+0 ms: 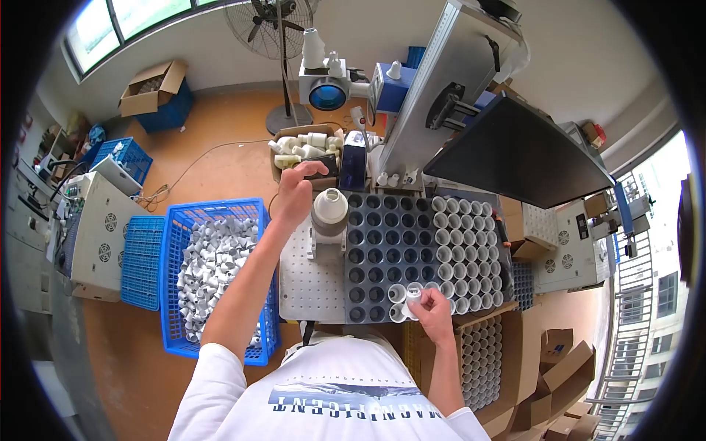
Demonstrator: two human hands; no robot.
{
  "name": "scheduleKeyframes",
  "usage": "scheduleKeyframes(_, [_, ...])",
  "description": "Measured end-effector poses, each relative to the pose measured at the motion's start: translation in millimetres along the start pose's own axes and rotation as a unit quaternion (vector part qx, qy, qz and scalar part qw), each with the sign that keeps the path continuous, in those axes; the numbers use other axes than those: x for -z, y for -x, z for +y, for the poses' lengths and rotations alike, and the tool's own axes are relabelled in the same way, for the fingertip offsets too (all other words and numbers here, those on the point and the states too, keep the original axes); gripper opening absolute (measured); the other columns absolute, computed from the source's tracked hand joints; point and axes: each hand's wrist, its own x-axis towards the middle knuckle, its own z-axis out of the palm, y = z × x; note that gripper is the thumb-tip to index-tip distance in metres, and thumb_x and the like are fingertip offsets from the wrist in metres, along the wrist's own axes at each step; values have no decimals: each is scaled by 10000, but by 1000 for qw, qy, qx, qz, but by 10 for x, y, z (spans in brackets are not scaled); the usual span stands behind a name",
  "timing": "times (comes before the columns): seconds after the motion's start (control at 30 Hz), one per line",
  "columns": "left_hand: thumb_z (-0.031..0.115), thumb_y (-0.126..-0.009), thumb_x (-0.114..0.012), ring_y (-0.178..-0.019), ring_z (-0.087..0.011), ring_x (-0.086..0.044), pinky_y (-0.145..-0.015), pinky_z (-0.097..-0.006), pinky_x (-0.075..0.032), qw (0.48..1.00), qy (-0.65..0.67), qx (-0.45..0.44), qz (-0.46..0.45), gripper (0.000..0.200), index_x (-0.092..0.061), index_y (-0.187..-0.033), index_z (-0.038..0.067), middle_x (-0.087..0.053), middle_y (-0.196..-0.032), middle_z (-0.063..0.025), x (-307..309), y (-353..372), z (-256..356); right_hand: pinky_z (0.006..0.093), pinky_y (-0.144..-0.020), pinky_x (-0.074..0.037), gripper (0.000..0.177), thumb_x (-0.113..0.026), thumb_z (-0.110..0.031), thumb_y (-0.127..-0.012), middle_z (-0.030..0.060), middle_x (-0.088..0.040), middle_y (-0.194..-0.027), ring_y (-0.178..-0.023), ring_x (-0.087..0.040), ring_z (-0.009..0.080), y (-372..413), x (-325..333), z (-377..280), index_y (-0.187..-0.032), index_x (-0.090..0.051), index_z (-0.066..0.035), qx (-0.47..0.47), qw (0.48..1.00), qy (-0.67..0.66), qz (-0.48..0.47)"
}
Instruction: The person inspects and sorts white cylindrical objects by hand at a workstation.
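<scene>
My left hand (296,192) reaches forward past the work table, its index finger stretched onto a small black box (321,166) at the edge of a carton. Nothing shows in that hand. My right hand (432,312) grips a white plastic cup-shaped part with a narrow neck (414,293), low over the front edge of the grey tray with round holes (368,292). White cups (397,293) of the same kind stand close beside my right fingers. Between my hands, a larger white part (331,207) rests in a holder on the perforated metal plate (309,275).
Rows of white cups (467,253) fill the tray's right side. A blue crate (169,294) of loose white parts stands left. Ahead are a carton of white parts (309,140) and a machine head with a blue lens (327,95). A black monitor (518,151) overhangs the right side.
</scene>
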Motion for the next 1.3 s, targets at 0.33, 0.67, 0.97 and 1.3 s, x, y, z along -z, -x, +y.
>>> scheduleKeyframes(0.33, [40, -594, -359, -607, -146, -534, -597, -236, -428, 997, 45, 26, 56, 227, -573, -574, -32, -582, -607, -65, 228, 130, 467, 302, -891, -452, 258, -728, -61, -819, 141, -646, -1162, -1002, -591, 157, -1340, -1372, -1093, -738, -486, -25, 290, 944, -158, -19])
scheduleKeyframes(0.67, [-46, -699, -379, -819, -243, -621, -808, -346, -472, 857, -339, 199, 332, 302, -632, -860, -78, -655, -843, -161, 2686, 2565, -873, 334, -897, -461, 327, -753, -62, -781, 142, -639, -1181, -1066, -599, 279, -1479, -1738, -758, -701, -438, -28, 372, 928, -11, 23])
scheduleKeyframes(0.97, [-22, -686, -393, -632, -159, -506, -621, -299, -408, 868, -232, 348, 268, 269, -637, -794, -61, -577, -671, -82, 1522, 4116, -1261, 393, -959, -439, 192, -732, -136, -764, 145, -644, -1108, -1113, -575, 303, -864, -390, -67, -830, -593, -21, 227, 943, 243, 16])
scheduleKeyframes(1.3, [-24, -671, -396, -684, -226, -555, -692, -331, -441, 933, -217, 273, 83, 268, -613, -829, -24, -597, -718, -125, 1187, 3349, -1236, 501, -1020, -304, 548, -784, -233, -672, 102, -594, -1145, -1182, -469, 315, -289, -369, 778, -1136, -570, -38, 213, 844, 491, 46])
